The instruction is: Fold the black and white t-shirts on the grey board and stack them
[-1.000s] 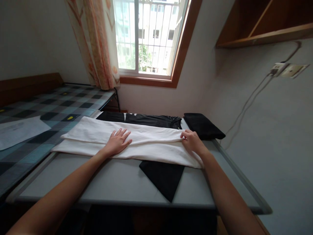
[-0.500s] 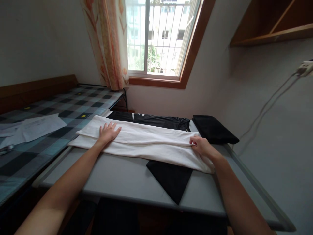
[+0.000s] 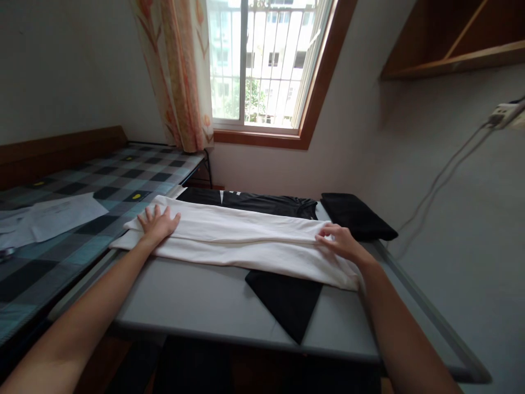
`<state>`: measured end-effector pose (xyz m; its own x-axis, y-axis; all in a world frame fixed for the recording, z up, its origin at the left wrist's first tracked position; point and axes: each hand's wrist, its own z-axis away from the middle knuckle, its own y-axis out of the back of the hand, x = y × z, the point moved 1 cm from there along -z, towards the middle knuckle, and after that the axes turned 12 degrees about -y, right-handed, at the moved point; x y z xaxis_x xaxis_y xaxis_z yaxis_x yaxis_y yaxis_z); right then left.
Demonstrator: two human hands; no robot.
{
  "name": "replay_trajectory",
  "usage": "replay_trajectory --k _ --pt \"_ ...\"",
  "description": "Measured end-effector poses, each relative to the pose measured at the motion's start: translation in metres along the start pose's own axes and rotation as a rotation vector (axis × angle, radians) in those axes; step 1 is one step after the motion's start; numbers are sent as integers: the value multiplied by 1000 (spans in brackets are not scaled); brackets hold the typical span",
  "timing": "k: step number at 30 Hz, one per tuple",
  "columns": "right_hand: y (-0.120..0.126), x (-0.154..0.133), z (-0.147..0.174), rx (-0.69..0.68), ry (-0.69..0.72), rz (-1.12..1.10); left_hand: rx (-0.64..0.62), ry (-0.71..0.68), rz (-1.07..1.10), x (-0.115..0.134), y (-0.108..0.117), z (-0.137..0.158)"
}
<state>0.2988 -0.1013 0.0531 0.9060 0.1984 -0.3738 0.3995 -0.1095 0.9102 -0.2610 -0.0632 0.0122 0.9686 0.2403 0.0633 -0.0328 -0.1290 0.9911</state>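
A white cloth garment (image 3: 241, 224), folded into a long strip, lies across the grey table (image 3: 184, 295); its exact kind cannot be told. My left hand (image 3: 159, 224) rests flat on its left part, fingers spread. At the right end, my right hand (image 3: 338, 241) is on the upper layer near the lengthwise fold, its fingers bent and slightly apart. From under the white garment's front edge a pointed piece of black cloth (image 3: 287, 303) sticks out. Behind it lies a black garment (image 3: 262, 203) with white marks.
A folded black cloth (image 3: 359, 216) sits at the table's back right corner. To the left is a bed with a checked cover (image 3: 110, 175) and papers (image 3: 69, 216) on it. A wooden shelf (image 3: 451, 65) and a socket with a cable (image 3: 502, 115) are on the right wall.
My left hand has slid left along the white garment. My right hand has loosened its pinch on the fold and shifted slightly upward. The garment lies nearly the same.
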Motion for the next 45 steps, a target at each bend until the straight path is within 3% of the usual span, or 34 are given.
replay_trajectory --k 4,8,11,15,24,31,35,41,45 --pt "-13 -40 -15 116 78 -97 -99 -169 25 42 -1 10" --pt "-50 -101 -30 12 183 -63 -89 -482 95 114 -4 38" --pt "-78 -137 -36 -90 141 -4 -69 -726 157 164 -7 63" --pt "-100 -151 -36 -199 73 72 4 -890 177 193 -9 83" --pt "-90 -109 -28 -202 8 221 45 -891 168 189 -9 87" --pt "-69 -53 -22 -194 -200 328 17 -866 177 184 -12 83" --pt "-60 -30 -23 -150 -358 344 -64 -702 145 160 -9 61" --pt "-55 -7 -24 -125 -438 328 -60 -382 103 102 -6 18" --pt "-54 3 -23 -116 -458 327 -30 -205 101 77 -7 3"
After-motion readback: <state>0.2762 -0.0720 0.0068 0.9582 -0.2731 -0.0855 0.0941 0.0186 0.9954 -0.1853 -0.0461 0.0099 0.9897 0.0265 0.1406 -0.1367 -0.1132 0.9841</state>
